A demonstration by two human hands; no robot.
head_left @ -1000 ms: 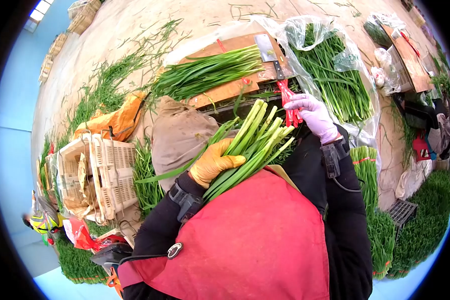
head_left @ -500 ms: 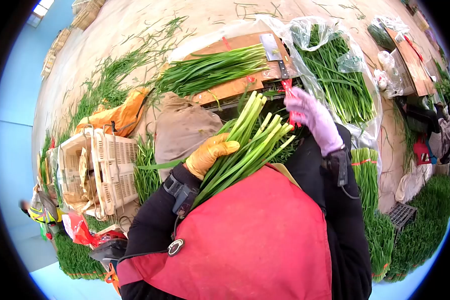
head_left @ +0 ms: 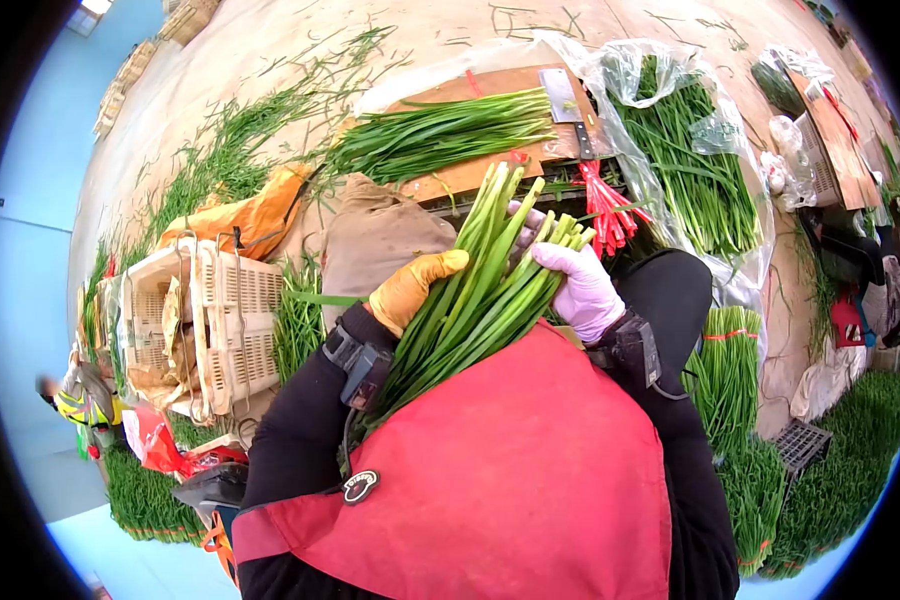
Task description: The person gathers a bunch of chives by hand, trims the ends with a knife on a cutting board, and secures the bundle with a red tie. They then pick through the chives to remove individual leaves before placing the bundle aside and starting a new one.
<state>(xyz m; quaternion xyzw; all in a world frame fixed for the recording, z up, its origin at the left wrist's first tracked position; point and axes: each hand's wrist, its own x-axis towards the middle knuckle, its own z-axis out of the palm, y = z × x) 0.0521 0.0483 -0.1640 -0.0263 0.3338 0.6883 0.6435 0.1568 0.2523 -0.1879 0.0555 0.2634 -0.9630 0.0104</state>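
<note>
A loose bunch of green stalks (head_left: 480,300) lies against the red apron (head_left: 510,470), pale ends pointing up. My left hand (head_left: 415,288), in an orange glove, is closed round its left side. On the right side, my right hand (head_left: 580,285) in a lilac glove grips the stalks near their pale ends, some fingers hidden behind them. Beyond the hands, more stalks (head_left: 450,130) lie on a wooden board (head_left: 450,182) beside a cleaver (head_left: 560,95). Red ties (head_left: 608,208) hang at the board's near right edge.
A cream plastic crate (head_left: 235,320) and an orange sack (head_left: 255,215) are at the left. Plastic-wrapped stalks (head_left: 685,160) lie right of the board, with a tied bundle (head_left: 728,350) nearer. A person in a yellow vest (head_left: 88,400) is at the far left.
My right hand has moved down and left from beside the red ties and has closed on the stalks. My left hand still holds the bunch.
</note>
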